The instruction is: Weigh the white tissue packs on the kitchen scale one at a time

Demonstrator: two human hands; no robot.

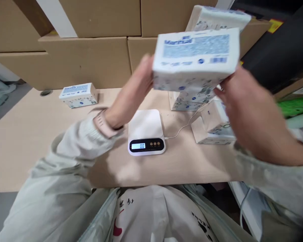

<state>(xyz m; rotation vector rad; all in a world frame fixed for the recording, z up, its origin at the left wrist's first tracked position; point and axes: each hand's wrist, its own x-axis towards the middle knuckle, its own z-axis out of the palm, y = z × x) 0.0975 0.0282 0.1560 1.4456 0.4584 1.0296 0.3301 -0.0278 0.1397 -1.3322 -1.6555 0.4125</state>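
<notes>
Between my two hands, raised above the table, is a white tissue pack (195, 57) with blue "Manhua" print and a leafy pattern on its side. My left hand (138, 84) presses its left end, and my right hand (237, 87) grips the right end; some fingers are hidden behind it. Below and to the left lies a white digital scale (146, 126) with nothing on its plate, its lit display reading 0.0. A similar tissue pack (78, 95) rests alone on the table's left part. Further packs (214, 116) are stacked at the right, partly covered by my right hand.
Cardboard boxes (91, 60) form a wall along the back of the wooden table (35, 141). A thin white cable (183, 127) runs from the scale toward the right-hand packs. Another pack (219, 20) stands high behind the held one. A round cable hole (46, 92) is at the back left.
</notes>
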